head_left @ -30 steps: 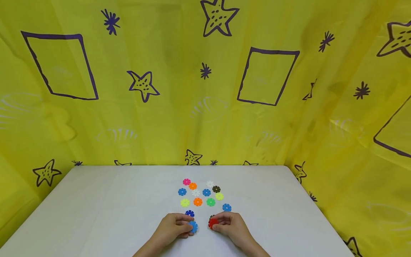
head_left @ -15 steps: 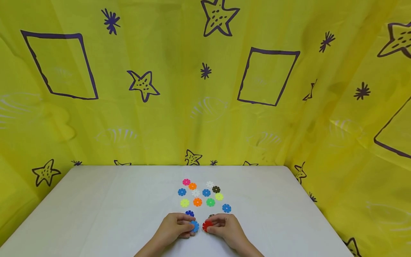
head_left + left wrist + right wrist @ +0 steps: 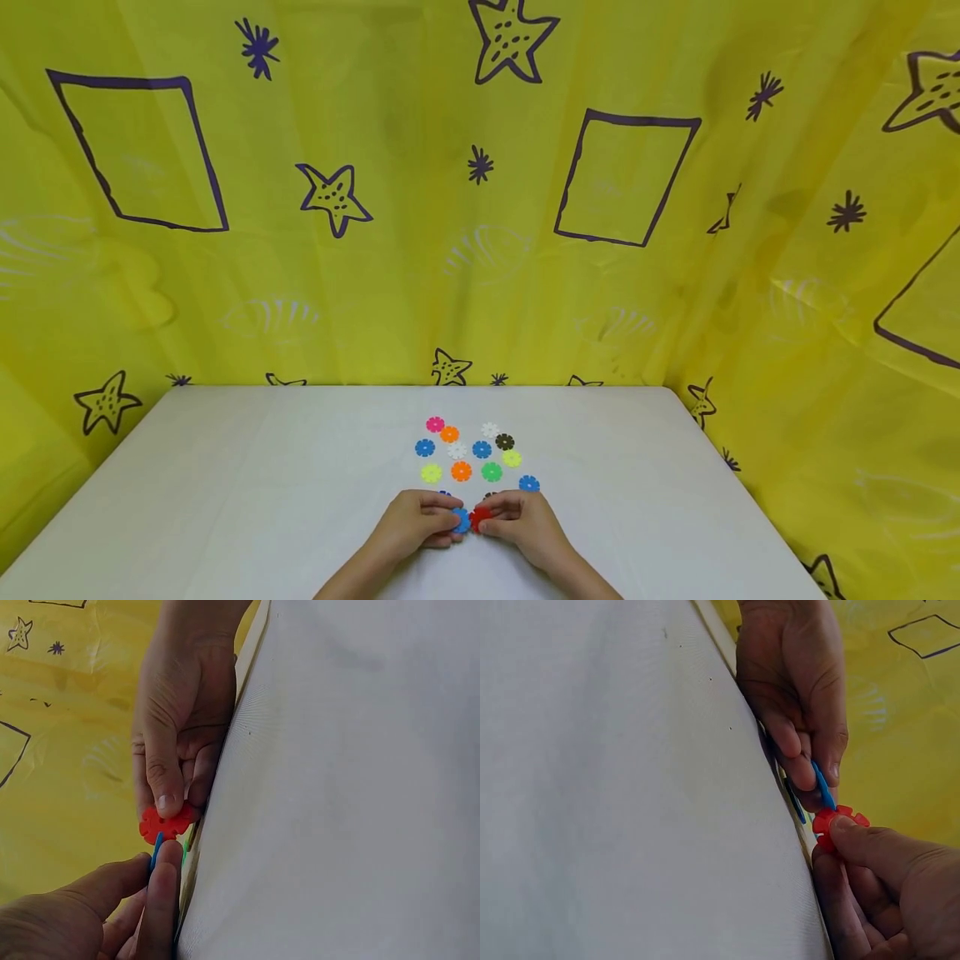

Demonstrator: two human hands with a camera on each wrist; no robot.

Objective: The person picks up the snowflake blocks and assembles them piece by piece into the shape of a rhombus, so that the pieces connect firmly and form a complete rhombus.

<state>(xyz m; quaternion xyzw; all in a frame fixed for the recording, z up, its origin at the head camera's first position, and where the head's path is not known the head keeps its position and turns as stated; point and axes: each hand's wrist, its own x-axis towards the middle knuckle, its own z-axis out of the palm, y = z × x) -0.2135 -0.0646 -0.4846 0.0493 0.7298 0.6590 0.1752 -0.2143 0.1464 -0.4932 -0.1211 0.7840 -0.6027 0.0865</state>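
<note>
My left hand (image 3: 415,523) pinches a light blue notched disc (image 3: 461,521) between thumb and fingers. Opposite it, my right hand (image 3: 527,527) pinches a red notched disc (image 3: 479,520). The two discs meet edge to edge above the front of the table. In the left wrist view the blue disc (image 3: 157,850) stands edge-on against the rim of the red disc (image 3: 165,824). The right wrist view shows the blue disc (image 3: 823,785) touching the red disc (image 3: 840,823) at its rim. How deep the notches engage is unclear.
Beyond the hands on the white table (image 3: 300,467) lie several loose discs, among them a green one (image 3: 492,472), an orange one (image 3: 461,471) and a blue one (image 3: 528,483). Two more are partly hidden behind the fingers. A yellow patterned curtain (image 3: 405,275) surrounds the table.
My right hand has moved left with the red disc, and my left hand slightly right with the blue one. The gap between the discs has closed and they now touch.
</note>
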